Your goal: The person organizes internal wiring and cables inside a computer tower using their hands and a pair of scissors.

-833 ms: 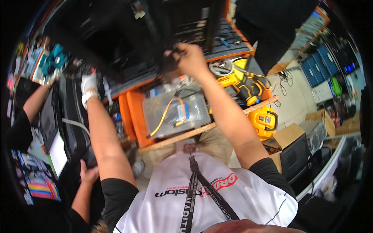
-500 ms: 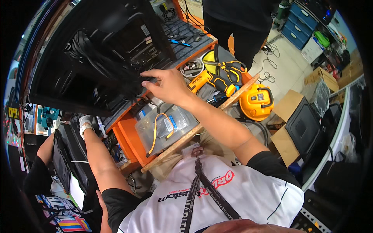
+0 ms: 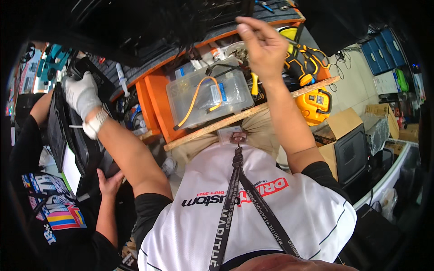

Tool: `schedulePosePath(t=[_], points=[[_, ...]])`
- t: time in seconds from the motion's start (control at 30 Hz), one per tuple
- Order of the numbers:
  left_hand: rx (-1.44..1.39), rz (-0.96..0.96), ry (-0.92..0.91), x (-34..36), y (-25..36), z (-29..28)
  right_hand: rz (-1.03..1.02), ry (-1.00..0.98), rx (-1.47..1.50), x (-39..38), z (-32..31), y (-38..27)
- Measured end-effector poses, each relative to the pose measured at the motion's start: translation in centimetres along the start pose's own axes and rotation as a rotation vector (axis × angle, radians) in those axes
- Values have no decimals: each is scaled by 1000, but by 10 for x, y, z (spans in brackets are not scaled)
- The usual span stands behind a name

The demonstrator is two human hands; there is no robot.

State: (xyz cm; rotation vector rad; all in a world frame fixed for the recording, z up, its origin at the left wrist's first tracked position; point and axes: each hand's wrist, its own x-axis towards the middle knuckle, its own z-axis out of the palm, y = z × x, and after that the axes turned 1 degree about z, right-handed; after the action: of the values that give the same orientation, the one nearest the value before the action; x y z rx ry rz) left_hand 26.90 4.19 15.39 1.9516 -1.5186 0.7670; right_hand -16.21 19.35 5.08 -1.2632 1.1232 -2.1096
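Right hand (image 3: 267, 52) above orange drawer (image 3: 156, 106), fingers loosely apart. Gloved left hand (image 3: 82, 94): fingers, cannot tell. Gray desk (image 3: 281, 15), pale floor (image 3: 355, 77).

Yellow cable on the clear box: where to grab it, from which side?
I'd pinch the yellow cable midway along its longer, left-hand run, coming from above with fingers across it. That stretch is gently curved, lies uncovered on the clear box, and avoids the dark ends.

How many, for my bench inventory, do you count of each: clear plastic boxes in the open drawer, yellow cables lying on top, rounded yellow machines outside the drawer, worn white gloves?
Clear plastic box: 1
Yellow cable: 1
Rounded yellow machine: 1
White glove: 1
Total: 4
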Motion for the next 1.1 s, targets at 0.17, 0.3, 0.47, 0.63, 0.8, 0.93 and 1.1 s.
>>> schedulePosePath(t=[0.17, 0.3, 0.47, 0.63, 0.8, 0.93, 1.1], points=[[-629, 44, -269, -125, 39, -128, -49, -55, -8, -8, -4, 3], [-771, 594, -489, -187, 97, -118, 101, -105, -14, -8, -10, 4], [-453, 943, -812, -235, 157, -87, 352, -101, 172, 10, -14, 8], [-355, 728, -722, -224, 143, -58, 385, -42, -72, 21, -15, 21], [-221, 683, -769, -219, 146, -11, 252, -132, -200, 39, -9, 31], [-47, 655, -894, -226, 158, 22, 133, -193, -261, 51, -2, 28], [-379, 619, -1089, -207, 144, 12, 102, -260, -198, 52, 6, 24]])
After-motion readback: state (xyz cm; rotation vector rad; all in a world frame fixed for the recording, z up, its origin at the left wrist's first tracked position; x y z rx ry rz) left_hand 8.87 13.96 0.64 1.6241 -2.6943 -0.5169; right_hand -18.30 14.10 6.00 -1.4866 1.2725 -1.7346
